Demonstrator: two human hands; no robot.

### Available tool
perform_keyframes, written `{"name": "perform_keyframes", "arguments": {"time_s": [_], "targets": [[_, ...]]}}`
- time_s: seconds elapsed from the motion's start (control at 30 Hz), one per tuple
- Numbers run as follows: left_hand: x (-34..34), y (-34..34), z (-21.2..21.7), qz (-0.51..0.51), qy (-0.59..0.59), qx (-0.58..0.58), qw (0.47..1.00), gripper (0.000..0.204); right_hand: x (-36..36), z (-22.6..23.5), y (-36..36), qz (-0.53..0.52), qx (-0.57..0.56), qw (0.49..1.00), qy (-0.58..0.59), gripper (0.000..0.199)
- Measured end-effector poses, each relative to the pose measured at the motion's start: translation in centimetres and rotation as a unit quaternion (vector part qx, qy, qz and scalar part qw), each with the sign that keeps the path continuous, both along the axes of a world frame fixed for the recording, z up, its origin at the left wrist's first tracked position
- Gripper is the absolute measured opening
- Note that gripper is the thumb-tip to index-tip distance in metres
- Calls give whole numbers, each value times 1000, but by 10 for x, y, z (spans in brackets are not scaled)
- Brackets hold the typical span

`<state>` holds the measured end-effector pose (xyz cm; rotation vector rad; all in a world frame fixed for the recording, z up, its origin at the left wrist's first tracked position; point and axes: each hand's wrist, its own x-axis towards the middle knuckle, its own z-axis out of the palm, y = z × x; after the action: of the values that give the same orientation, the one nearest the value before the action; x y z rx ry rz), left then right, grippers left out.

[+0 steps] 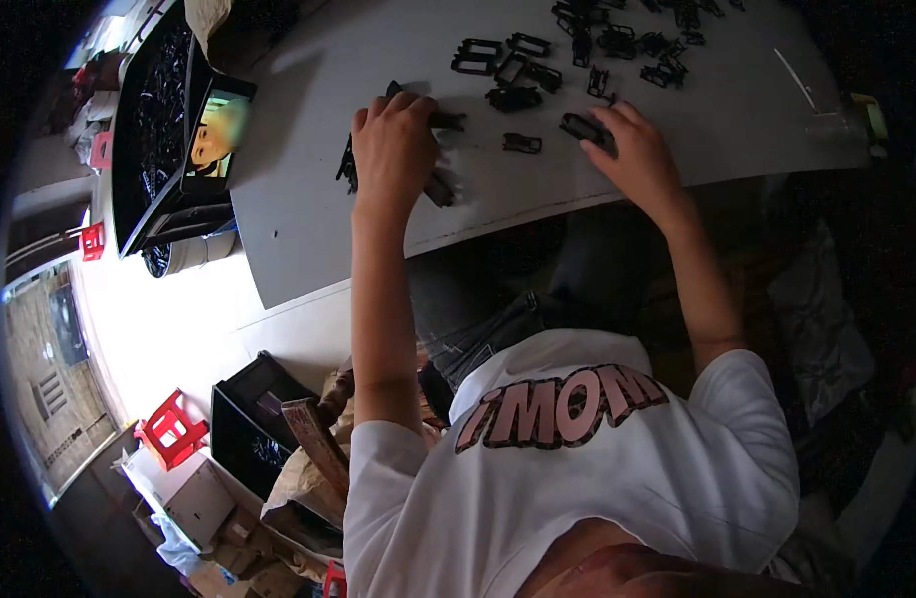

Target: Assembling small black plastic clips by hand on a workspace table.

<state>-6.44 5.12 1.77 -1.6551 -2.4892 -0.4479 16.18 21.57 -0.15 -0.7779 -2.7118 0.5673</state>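
With our right grip (639, 154) we are pinching a black frame (579, 128) between thumb and fingers, apparently by its right end only; a loose pinch there could be letting it twist or slip. Under our left grip (393, 149) we are covering several black pieces, with one dark piece (438, 187) poking out on the near side. A careless sweep could be pushing it over the close edge of the surface (318, 239). We are also seeing a crowded heap (617, 42) beyond, where open frames could be snagging on one another.

As for position, the black frame is sitting at the right fingertips, just left of the palm. The covered pieces are lying beneath and around the left palm; its fingertips are hiding from us, so we cannot tell whether they are closing on anything. A lone black clip (522, 144) is lying between both hands, untouched.
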Motion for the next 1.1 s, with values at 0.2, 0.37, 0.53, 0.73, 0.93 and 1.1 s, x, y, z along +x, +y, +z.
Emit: {"name": "perform_keyframes", "arguments": {"time_s": [0.2, 0.37, 0.53, 0.73, 0.93, 1.1], "targets": [[-2, 1, 2, -13, 70, 13, 997, 24, 1, 8, 0, -6, -19, 1000, 14, 31], [15, -8, 20, -11, -157, 153, 976, 23, -4, 2, 20, 179, 139, 974, 12, 36], [58, -44, 10, -37, -306, 183, 934, 27, 6, 6, 13, 149, 31, 988, -1, 30], [93, -59, -2, -9, -367, 180, 913, 30, -21, 20, -37, 90, 1, 995, 39, 27], [92, -66, -8, 26, -396, 183, 900, 32, -33, 14, -41, 97, 114, 988, 36, 25], [93, -67, -13, 25, -387, 195, 901, 32, -41, 19, -42, 104, 145, 983, -41, 22]]}}
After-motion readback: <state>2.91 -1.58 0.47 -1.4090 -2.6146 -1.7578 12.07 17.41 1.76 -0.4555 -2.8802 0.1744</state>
